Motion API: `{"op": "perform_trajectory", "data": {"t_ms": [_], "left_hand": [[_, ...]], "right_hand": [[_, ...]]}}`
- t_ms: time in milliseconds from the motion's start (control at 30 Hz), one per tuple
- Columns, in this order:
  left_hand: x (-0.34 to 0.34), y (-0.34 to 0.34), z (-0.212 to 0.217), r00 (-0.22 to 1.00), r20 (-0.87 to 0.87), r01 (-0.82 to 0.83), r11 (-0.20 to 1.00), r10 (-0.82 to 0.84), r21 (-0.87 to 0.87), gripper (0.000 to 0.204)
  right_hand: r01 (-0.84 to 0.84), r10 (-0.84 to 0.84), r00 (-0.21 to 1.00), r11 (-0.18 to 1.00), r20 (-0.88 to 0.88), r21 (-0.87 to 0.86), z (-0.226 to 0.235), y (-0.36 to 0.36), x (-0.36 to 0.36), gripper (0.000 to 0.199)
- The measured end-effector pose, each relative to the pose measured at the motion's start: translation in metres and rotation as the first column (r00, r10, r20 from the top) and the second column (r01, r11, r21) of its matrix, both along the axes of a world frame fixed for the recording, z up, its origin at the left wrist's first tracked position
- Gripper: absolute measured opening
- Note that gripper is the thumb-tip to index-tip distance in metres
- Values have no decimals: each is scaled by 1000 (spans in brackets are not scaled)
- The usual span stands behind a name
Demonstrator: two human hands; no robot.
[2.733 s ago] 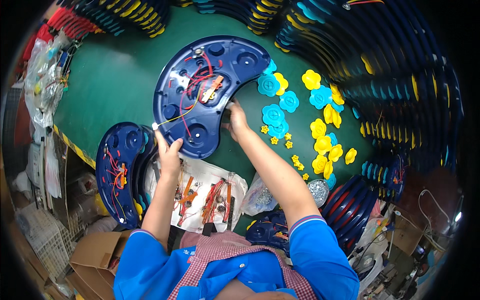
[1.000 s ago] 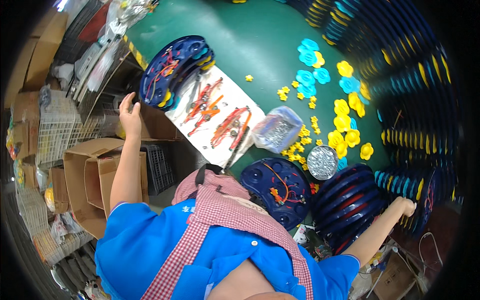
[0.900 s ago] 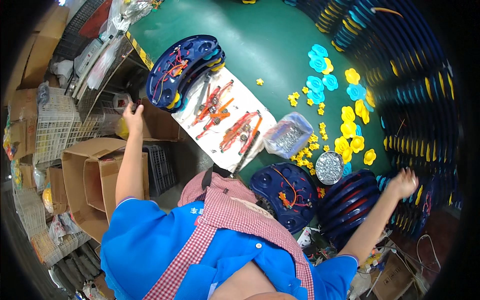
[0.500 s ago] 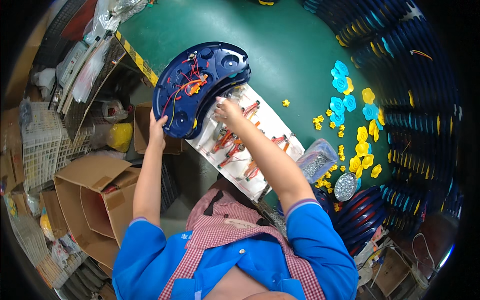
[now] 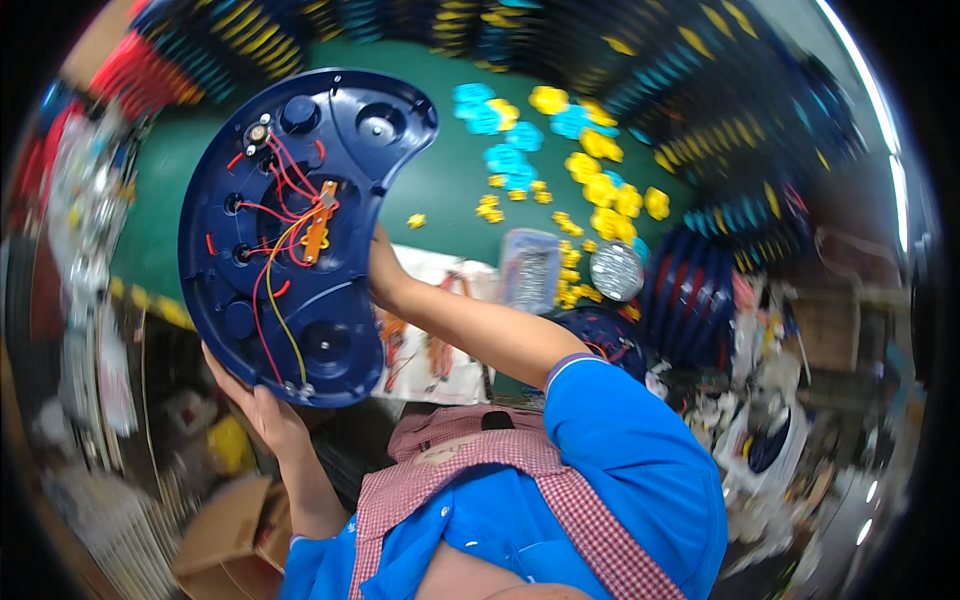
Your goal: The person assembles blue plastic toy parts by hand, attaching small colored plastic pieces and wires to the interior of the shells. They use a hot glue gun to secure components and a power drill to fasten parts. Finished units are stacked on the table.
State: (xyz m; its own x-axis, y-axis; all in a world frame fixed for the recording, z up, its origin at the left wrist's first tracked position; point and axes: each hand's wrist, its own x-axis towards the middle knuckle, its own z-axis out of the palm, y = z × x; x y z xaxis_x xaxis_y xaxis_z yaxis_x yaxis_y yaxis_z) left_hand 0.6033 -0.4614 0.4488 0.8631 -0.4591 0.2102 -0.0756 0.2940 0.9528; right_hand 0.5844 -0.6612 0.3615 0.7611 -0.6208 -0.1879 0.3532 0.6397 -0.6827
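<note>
A dark blue, kidney-shaped plastic shell point(image 5: 347, 275) is raised close to me, its hollow inner side facing me. Red and yellow wires run inside it to a small orange circuit board point(image 5: 318, 232). My left hand point(image 5: 266, 412) grips the lower left rim, with some fingers out of sight behind it. At the inner curve, my right hand point(image 5: 386, 272) is closed against the shell's edge; its fingertips are hidden behind the plastic. Beneath my right forearm lies a white sheet point(image 5: 420, 375) bearing several orange boards with wires point(image 5: 440, 350).
On the green table point(image 5: 455, 220) lie yellow flower pieces point(image 5: 603, 145), light blue flower pieces point(image 5: 510, 165) and small yellow stars point(image 5: 487, 208). A clear box of screws point(image 5: 530, 270) stands beside a round metal dish point(image 5: 616, 272). Stacked blue shells point(image 5: 690, 300) are at right, a cardboard box point(image 5: 225, 540) lower left.
The shell has come nearer and turned more squarely toward me. My right hand has moved from above the white sheet to the shell's inner edge. The whole view has swung to the right.
</note>
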Motion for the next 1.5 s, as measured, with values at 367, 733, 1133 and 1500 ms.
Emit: {"op": "perform_trajectory", "data": {"t_ms": [367,733,1133,1500], "left_hand": [[-98,-123,-13,911,-71,410,875,-407,256,57],[-182,-183,-48,898,-153,435,780,-413,449,41],[-24,-342,-173,869,236,100,622,-434,776,41],[34,-569,-282,744,472,-244,467,-473,850,69]], "right_hand": [[768,-803,577,468,153,-438,219,-275,-465,41],[797,-935,355,310,-12,-519,212,-575,-746,38],[816,-981,-44,73,-187,-574,174,-500,-659,39],[-711,-713,315,260,-627,-653,-109,-509,-267,46]]}}
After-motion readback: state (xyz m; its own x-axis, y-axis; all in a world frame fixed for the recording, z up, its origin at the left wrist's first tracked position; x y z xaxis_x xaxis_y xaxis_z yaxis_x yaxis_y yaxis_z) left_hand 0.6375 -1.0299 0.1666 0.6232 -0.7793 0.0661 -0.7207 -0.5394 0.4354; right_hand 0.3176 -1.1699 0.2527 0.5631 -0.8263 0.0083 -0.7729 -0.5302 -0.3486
